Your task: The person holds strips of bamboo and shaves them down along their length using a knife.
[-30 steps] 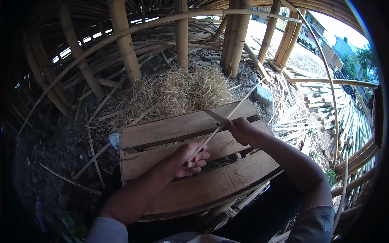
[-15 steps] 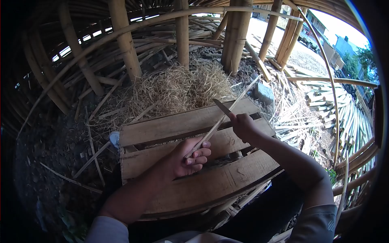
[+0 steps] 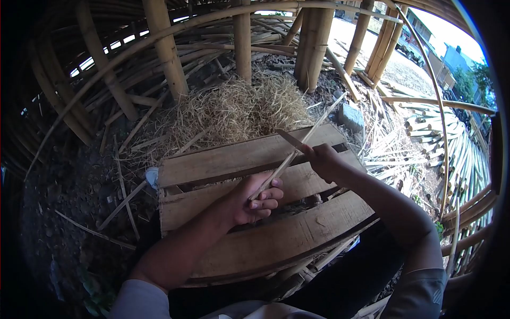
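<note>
My left hand (image 3: 260,199) is closed round the near end of a thin bamboo strip (image 3: 284,166), which slants up and away to the right. In my right hand (image 3: 325,161) is a knife (image 3: 290,139), gripped by its handle, which my fingers hide. The blade points up and left and crosses the strip, apparently against it. Both hands are above a low slatted wooden bench (image 3: 281,242), with dark gaps between its boards.
A heap of pale shavings (image 3: 239,109) lies beyond the bench. Upright bamboo posts (image 3: 314,50) stand behind it. A grey block (image 3: 351,117) sits at the far right corner, and stacked bamboo poles (image 3: 451,154) lie farther right. Loose strips (image 3: 123,204) litter the ground at left.
The view has tilted slightly, shifting the scene. My left hand and the strip appear a little farther right and up. Both hands keep their grips, and the knife still crosses the strip.
</note>
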Demonstrator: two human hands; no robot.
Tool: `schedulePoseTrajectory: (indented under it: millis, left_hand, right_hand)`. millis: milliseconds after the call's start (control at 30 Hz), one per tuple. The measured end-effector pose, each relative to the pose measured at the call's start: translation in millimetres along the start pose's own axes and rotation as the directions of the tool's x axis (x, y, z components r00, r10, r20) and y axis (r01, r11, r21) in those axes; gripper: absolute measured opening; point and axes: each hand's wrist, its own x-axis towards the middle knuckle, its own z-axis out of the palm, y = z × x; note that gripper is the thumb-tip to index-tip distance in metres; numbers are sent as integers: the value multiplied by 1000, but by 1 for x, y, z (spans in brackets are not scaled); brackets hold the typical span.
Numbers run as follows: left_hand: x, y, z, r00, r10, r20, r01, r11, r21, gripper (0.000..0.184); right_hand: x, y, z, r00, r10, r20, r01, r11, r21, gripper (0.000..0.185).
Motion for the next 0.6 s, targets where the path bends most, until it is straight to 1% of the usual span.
schedulePoseTrajectory:
  millis: [67,100,133,200,233,267,333,400,467,533,567,600]
  left_hand:
    - [2,1,-4,999,-2,48,3,1000,-28,29]
    - [2,2,-5,999,2,50,-1,1000,-27,29]
    - [2,2,-7,997,-9,70,12,999,-41,29]
    - [0,2,-9,996,-12,94,18,998,-66,29]
    - [-2,1,-9,995,-2,96,9,997,-72,30]
    - [-2,1,-8,995,2,101,5,998,-67,30]
    - [1,1,-6,996,-9,83,12,999,-39,30]
    - [0,4,-5,998,-17,58,18,1000,-12,30]
    - [-4,4,-7,999,-14,39,13,1000,28,29]
    - [0,2,-8,999,-17,36,15,999,45,29]
    - [1,3,-9,999,-8,32,6,998,64,30]
    - [0,5,-8,999,-7,33,5,998,68,30]
  right_hand:
    - [19,4,-21,994,45,96,-37,995,-89,61]
    - [17,2,-24,997,66,40,-64,997,-39,61]
    - [10,2,-18,997,67,39,-66,997,-35,61]
    - [-4,-2,-3,994,43,105,-51,996,69,63]
    - [1,4,-8,992,-22,123,15,998,58,63]
    - [11,4,-18,987,45,153,-40,999,-31,61]
    - [8,-5,-27,992,119,39,-119,993,1,57]
    - [2,1,-7,987,19,157,-32,996,80,59]
    - [2,0,-6,987,51,151,-69,991,114,59]
    - [13,-3,-26,994,81,75,-80,997,-10,56]
    - [11,-3,-24,992,119,46,-118,993,-19,59]
    - [8,0,-11,995,38,89,-45,996,77,61]
